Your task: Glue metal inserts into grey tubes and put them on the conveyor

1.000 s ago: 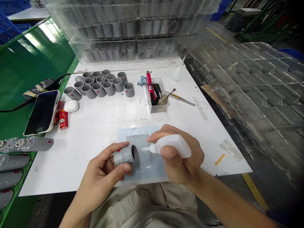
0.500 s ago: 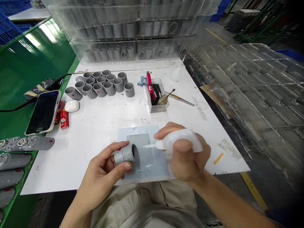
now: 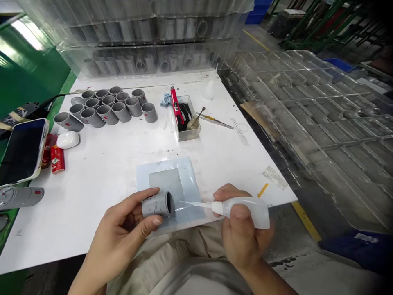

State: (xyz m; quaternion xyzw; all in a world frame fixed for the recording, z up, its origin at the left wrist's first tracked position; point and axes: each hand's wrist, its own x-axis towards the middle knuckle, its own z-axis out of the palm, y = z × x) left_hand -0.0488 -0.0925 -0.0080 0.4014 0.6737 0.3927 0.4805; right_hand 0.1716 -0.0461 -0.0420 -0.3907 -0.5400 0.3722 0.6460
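Between the fingers and thumb of my left hand (image 3: 129, 225) lies a short grey tube (image 3: 155, 205), its open end facing right. My right hand (image 3: 245, 233) is closed around a translucent white squeeze bottle (image 3: 256, 212) with a long thin nozzle. That nozzle points left, its tip a little apart from the tube's open end. Below both hands is a light blue sheet (image 3: 192, 172) with a grey square (image 3: 166, 178) on it, near the table's front edge. Several similar grey tubes (image 3: 119, 111) stand grouped at the back left.
A clear box (image 3: 192, 135) holds a red utility knife (image 3: 175, 104); tweezers (image 3: 219, 121) lie beside it. At left are a phone (image 3: 23, 149), a white case (image 3: 68, 140) and red batteries (image 3: 57, 159). Clear trays (image 3: 107, 61) are stacked behind, others (image 3: 307, 102) at right.
The view has swung to the right. My right hand has turned the bottle nearly level, with its nozzle still near the tube. My left hand keeps hold of the tube, which has rolled slightly.
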